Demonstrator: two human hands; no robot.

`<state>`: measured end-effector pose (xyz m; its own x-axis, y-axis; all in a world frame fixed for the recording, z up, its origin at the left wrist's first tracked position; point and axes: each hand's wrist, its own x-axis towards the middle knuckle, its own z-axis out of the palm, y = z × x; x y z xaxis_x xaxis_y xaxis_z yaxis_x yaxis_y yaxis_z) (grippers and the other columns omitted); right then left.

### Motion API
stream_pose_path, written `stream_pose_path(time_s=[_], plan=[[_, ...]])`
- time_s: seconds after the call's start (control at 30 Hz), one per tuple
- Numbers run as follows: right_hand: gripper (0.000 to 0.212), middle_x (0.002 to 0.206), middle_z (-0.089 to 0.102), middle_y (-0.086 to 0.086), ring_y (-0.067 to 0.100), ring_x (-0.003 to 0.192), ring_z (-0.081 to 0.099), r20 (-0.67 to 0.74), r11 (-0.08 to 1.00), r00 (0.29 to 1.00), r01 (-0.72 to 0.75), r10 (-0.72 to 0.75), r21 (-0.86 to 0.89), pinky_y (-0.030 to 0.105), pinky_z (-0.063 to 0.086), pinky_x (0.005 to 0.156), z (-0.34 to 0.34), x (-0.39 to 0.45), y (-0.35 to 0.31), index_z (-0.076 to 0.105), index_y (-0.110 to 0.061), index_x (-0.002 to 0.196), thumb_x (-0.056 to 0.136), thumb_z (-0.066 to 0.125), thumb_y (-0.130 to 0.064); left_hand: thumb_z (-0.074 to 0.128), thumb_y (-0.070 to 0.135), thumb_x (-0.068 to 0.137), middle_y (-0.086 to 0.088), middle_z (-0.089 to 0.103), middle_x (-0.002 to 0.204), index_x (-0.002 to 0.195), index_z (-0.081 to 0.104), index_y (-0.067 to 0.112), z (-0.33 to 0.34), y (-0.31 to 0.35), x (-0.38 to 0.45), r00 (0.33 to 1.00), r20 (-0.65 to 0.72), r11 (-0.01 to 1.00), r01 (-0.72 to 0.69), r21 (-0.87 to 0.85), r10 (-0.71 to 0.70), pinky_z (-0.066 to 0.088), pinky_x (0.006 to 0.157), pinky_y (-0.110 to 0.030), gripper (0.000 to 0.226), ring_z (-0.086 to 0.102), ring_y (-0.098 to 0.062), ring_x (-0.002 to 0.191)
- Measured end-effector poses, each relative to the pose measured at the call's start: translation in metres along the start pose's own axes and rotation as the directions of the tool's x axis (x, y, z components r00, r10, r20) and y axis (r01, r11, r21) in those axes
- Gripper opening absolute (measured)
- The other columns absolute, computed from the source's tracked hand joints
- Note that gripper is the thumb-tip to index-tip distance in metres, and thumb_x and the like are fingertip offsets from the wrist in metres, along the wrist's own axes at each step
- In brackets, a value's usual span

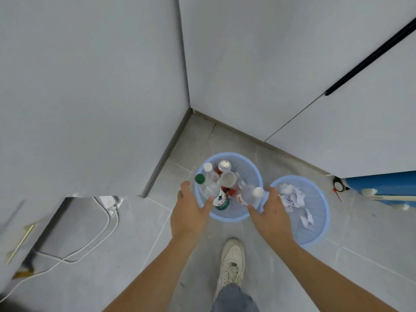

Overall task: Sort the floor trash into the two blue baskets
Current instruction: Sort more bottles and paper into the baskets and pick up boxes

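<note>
Over the left basket (252, 164) your left hand (189, 212) grips the green-capped bottle (212, 191) and your right hand (269, 213) the white-capped bottle (251, 194), poised to join the containers there; crumpled paper (292, 195) stays apart in the right basket (319, 224).

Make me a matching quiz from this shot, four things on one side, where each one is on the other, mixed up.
Things:
1. green-capped bottle
2. crumpled paper
3. white cable
4. shoe

Places:
A. in the right basket
B. on the floor between the two forearms
C. in the left basket, by the left hand
D. on the floor at the left, by the wall

Pairs: 1-C, 2-A, 3-D, 4-B
</note>
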<state>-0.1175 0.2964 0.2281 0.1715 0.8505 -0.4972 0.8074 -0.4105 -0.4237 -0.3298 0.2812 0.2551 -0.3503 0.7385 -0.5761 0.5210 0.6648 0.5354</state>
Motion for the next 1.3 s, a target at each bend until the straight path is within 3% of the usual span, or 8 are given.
stream_pose_path(time_s=[0.23, 0.37, 0.47, 0.57, 0.67, 0.83, 1.1, 1.3], plan=[[0.048, 0.091, 0.063, -0.007, 0.015, 0.078, 0.066, 0.03, 0.995, 0.995, 0.094, -0.095, 0.04, 0.032, 0.042, 0.064, 0.017, -0.121, -0.087, 0.048, -0.029, 0.125, 0.086, 0.074, -0.02, 0.056, 0.062, 0.092, 0.01, 0.059, 0.089, 0.123, 0.039, 0.041, -0.115, -0.047, -0.095, 0.998, -0.068, 1.0, -0.001, -0.026, -0.001, 0.053, 0.073, -0.03, 0.041, 0.062, -0.006, 0.08], [0.027, 0.067, 0.06, -0.008, 0.0, 0.066, 0.058, 0.202, 0.959, 0.937, 0.276, -0.284, 0.066, 0.014, 0.041, 0.062, 0.055, -0.206, -0.182, 0.055, -0.039, 0.087, 0.08, 0.078, -0.025, 0.054, 0.063, 0.088, 0.008, 0.064, 0.082, 0.103, 0.048, 0.037, -0.198, -0.093, -0.147, 0.995, -0.095, 0.998, 0.03, -0.05, -0.035, 0.053, 0.075, -0.024, 0.031, 0.064, -0.005, 0.078], [0.013, 0.076, 0.065, -0.017, -0.002, 0.076, 0.061, 0.206, 0.904, 0.882, 0.396, -0.423, 0.161, 0.007, 0.044, 0.064, 0.094, -0.276, -0.264, 0.063, -0.032, 0.075, 0.074, 0.074, -0.037, 0.05, 0.065, 0.084, 0.009, 0.069, 0.087, 0.096, 0.049, 0.034, -0.269, -0.135, -0.179, 0.986, -0.145, 0.994, 0.075, -0.077, -0.085, 0.052, 0.076, -0.019, 0.034, 0.065, -0.002, 0.082], [0.018, 0.056, 0.061, -0.011, 0.0, 0.064, 0.061, 0.249, 0.838, 0.802, 0.492, -0.542, 0.237, 0.008, 0.043, 0.058, 0.127, -0.325, -0.338, 0.064, -0.029, 0.075, 0.075, 0.069, -0.045, 0.045, 0.067, 0.082, 0.01, 0.066, 0.081, 0.088, 0.048, 0.034, -0.344, -0.181, -0.199, 0.961, -0.254, 0.989, 0.081, -0.12, -0.11, 0.052, 0.079, -0.019, 0.033, 0.064, -0.003, 0.082], [0.017, 0.065, 0.064, -0.015, 0.003, 0.064, 0.061, 0.427, 0.797, 0.686, 0.582, -0.589, 0.164, 0.012, 0.044, 0.057, 0.157, -0.348, -0.396, 0.06, -0.038, 0.085, 0.083, 0.075, -0.032, 0.051, 0.055, 0.089, 0.009, 0.061, 0.074, 0.088, 0.047, 0.033, -0.408, -0.231, -0.207, 0.911, -0.395, 0.988, 0.068, -0.136, -0.117, 0.049, 0.074, -0.022, 0.022, 0.056, -0.002, 0.073], [0.015, 0.084, 0.063, -0.01, 0.007, 0.075, 0.061, 0.306, 0.641, 0.584, 0.756, -0.752, 0.131, 0.031, 0.049, 0.069, 0.19, -0.337, -0.491, 0.06, -0.029, 0.093, 0.086, 0.069, -0.021, 0.056, 0.036, 0.093, 0.007, 0.061, 0.096, 0.107, 0.053, 0.031, -0.48, -0.286, -0.162, 0.811, -0.582, 0.995, -0.009, -0.094, -0.048, 0.052, 0.077, -0.039, 0.016, 0.061, -0.015, 0.091], [0.065, 0.143, 0.034, 0.011, 0.041, 0.131, 0.035, 0.451, 0.407, 0.466, 0.884, -0.761, -0.228, 0.045, 0.044, 0.101, 0.259, -0.266, -0.604, 0.043, -0.03, 0.149, 0.09, 0.069, -0.03, 0.06, 0.025, 0.089, -0.016, 0.039, 0.144, 0.148, 0.04, 0.023, -0.546, -0.327, -0.031, 0.915, -0.398, 0.975, 0.145, 0.166, -0.068, 0.05, 0.1, -0.05, 0.063, 0.04, -0.043, 0.132], [0.075, 0.149, 0.028, 0.011, 0.042, 0.135, 0.03, 0.587, 0.244, 0.43, 0.896, -0.686, -0.371, 0.048, 0.049, 0.094, 0.307, -0.235, -0.604, 0.032, -0.037, 0.155, 0.089, 0.065, -0.021, 0.059, 0.018, 0.09, -0.017, 0.033, 0.141, 0.131, 0.049, 0.02, -0.528, -0.357, 0.011, 0.938, -0.298, 0.92, 0.267, 0.287, -0.18, 0.044, 0.084, -0.042, 0.042, 0.045, -0.042, 0.121]])
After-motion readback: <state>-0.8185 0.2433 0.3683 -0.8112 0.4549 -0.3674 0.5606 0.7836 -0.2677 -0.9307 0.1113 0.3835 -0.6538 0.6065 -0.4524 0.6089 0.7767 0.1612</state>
